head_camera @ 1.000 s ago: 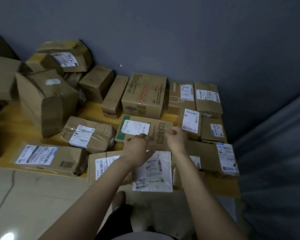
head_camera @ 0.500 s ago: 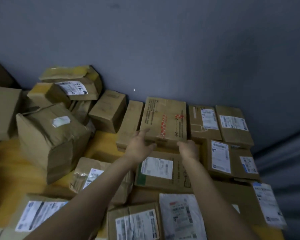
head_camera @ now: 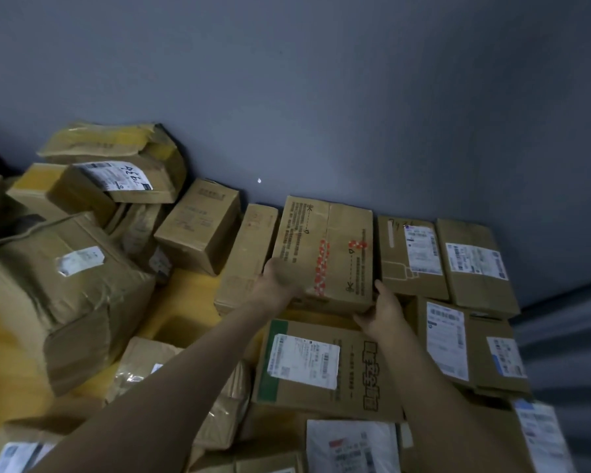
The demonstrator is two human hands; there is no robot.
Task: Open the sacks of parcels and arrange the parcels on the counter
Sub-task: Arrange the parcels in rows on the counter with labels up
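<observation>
Since a second ago both hands have left the green-edged box (head_camera: 321, 370) at lower centre and gone up to the red-taped box (head_camera: 325, 247) at centre, which sits against the wall. The left hand (head_camera: 280, 285) now wraps its near left corner, fingers curled over the top edge, slightly blurred. The right hand (head_camera: 382, 312) grips the near right corner, thumb up the side, other fingers hidden underneath. We judge this is the next parcel to be squared into the back row. Whether it is already off the yellow counter (head_camera: 185, 295) we cannot tell.

Containers: no sack in frame. At left is a big crumpled box (head_camera: 58, 291), taped. At upper left a handwritten-label parcel (head_camera: 116, 169) tops a loose heap. At right a flat labelled box (head_camera: 475, 264) ends the back row. All are closed, so contents are not visible.
</observation>
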